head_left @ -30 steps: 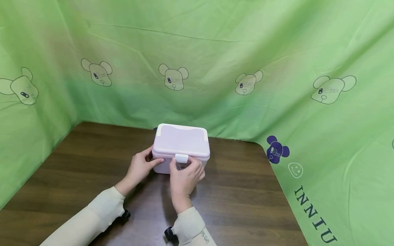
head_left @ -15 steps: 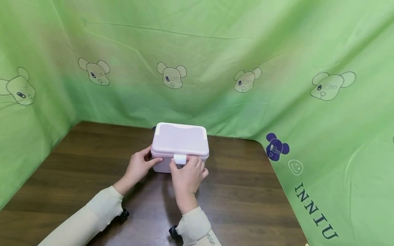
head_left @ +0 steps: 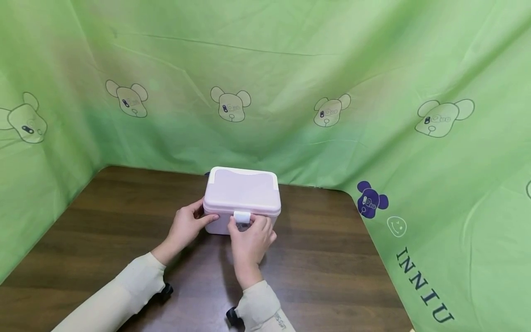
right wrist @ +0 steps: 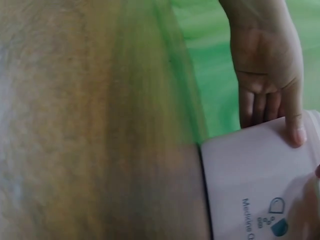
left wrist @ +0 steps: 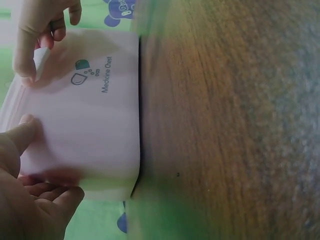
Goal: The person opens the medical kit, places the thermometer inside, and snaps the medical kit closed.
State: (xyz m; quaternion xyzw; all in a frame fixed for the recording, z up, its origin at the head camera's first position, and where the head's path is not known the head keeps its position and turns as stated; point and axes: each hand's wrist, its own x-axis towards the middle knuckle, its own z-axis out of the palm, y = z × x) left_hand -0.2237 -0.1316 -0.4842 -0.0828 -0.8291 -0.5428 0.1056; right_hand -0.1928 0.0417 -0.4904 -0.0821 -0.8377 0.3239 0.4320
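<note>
While both forearms in cream sleeves reach forward over the dark wood-grain table, the left hand braces the left front corner of the pale pink rectangular plastic box, its thumb lying along the front wall just under the lid's rim and its other fingers curled round the side wall; the right hand is raised at the middle of the front wall, its fingertips pinching the small white plastic latch from both sides, its knuckles turned toward the person; the left wrist view shows the thumb flat on the pink wall and the other hand's fingers closed on the latch. On the front wall, just below the right grip, dark teal print reads "Medicine Chest" beside a pill-and-capsule emblem; the green cloth behind carries outlined bear heads and, well to the right of both grips, the letters "INNIU". Standing upright near the table's far edge with its lid down, the box runs its long axis left to right, its latched front facing the person.
</note>
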